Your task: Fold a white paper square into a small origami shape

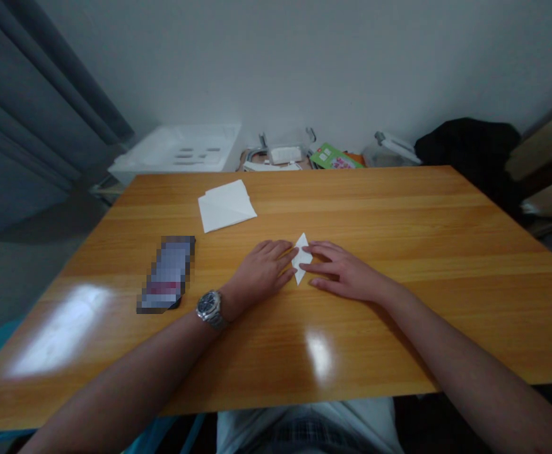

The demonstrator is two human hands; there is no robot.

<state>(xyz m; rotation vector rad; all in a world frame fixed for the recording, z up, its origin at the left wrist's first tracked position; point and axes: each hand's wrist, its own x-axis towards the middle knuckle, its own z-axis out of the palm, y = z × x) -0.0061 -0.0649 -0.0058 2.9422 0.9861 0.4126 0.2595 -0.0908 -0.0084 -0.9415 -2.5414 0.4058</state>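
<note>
A small white piece of folded paper (pixel 300 260) lies on the wooden table, pointed at its far and near ends. My left hand (pixel 267 268) rests at its left side, fingers stretched out and their tips touching that edge. From the right, my right hand (pixel 336 270) reaches over with fingers spread; some fingertips press on the paper, while the lowest finger lies on the wood beside it. Both hands stay low over the tabletop. A metal wristwatch (pixel 210 306) is on my left wrist.
White paper sheets (pixel 226 207) lie toward the back left of the table (pixel 399 221). A phone (pixel 168 274) with a blurred screen is left of my left hand. Behind the far edge are a white container (pixel 181 148), a green booklet (pixel 333 157) and a black cloth-like item (pixel 467 148).
</note>
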